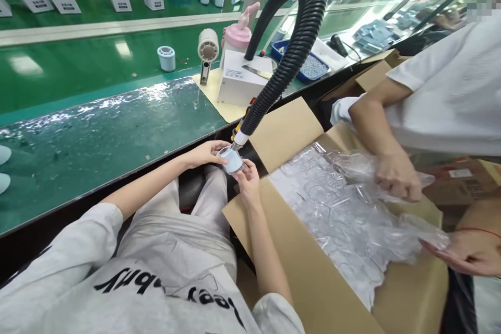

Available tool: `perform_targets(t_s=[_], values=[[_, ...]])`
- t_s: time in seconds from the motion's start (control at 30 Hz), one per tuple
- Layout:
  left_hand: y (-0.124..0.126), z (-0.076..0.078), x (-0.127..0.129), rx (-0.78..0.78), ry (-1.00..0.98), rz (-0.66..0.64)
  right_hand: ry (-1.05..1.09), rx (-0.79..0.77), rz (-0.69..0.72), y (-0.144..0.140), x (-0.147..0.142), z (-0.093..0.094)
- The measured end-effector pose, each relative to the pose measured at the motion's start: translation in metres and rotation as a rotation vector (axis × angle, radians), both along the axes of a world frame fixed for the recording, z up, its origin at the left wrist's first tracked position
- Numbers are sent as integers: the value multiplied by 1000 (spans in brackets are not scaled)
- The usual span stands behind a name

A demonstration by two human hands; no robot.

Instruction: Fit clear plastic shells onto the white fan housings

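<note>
A light blue, round fan housing (234, 162) is held between both hands above my lap. My left hand (207, 154) grips its left side, thumb across the front. On the lower right, my right hand (248, 180) pinches it with bent fingers. A metal nozzle (237, 141) at the end of a black corrugated hose (291, 42) points down at the housing's top edge. Whether nozzle and housing touch I cannot tell.
Right of me, an open cardboard box (289, 224) holds clear plastic packaging (332, 203), which a co-worker's hands (397, 175) handle. On the green bench (117, 141) stand a handheld fan (207, 49), a white box (246, 83) and a pink-lidded bottle (238, 34). Another blue housing (167, 60) sits behind.
</note>
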State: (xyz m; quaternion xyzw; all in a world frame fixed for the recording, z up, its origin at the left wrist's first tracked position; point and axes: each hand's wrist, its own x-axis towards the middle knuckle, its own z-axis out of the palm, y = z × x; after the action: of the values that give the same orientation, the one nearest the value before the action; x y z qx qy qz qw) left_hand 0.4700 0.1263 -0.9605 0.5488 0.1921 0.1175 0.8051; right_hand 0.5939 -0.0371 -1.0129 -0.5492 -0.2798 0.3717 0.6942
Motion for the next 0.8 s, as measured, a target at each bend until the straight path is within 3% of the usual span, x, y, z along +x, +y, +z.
perform_targets(t_s=[0.23,0.53,0.63,0.8], values=[[1,4,-32,41,17,4,-31,33,132,4,-6,10],[-40,37,-91,404,-101,-171,-460,-3,358,-46,-25,71],[-47,45,-101,492,-146,-175,-438,-25,383,-54,-31,84],[-52,54,-113,559,-173,-180,-220,-89,424,-56,-42,94]])
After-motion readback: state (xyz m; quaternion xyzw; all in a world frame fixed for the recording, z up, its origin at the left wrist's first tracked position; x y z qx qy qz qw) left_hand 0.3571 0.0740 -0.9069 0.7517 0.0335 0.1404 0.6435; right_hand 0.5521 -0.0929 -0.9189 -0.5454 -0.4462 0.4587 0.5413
